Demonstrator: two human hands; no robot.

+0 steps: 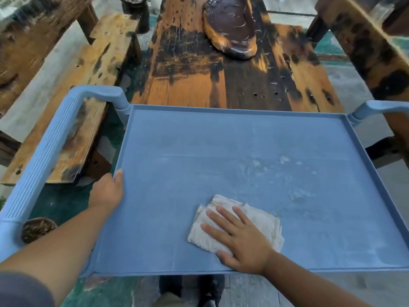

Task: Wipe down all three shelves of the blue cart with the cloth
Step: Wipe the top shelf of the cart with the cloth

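Right hand (239, 238) spread flat on the cloth (263, 220), left hand (107, 191) gripping the rim of the blue cart (221, 138)
Biggest in view is the cart's top shelf (177, 218), a shallow tray with a raised lip, a pale ribbed handle (44, 151) beside its left end; beyond its far edge runs a weathered wooden table (188, 85), orange stained black, with a bench (93, 69) to its left and a dark oval slab (232, 29) lying on its far part; the white cloth, folded to a rough square, lies near the shelf's near edge, a little right of centre, under the right hand's straight, parted fingers; the left hand holds the shelf's left rim, thumb hooked over the lip, other fingers hidden below; whitish smears (276, 167) mark the shelf beyond the cloth; a small round pot (38, 229) sits on the floor, lower left
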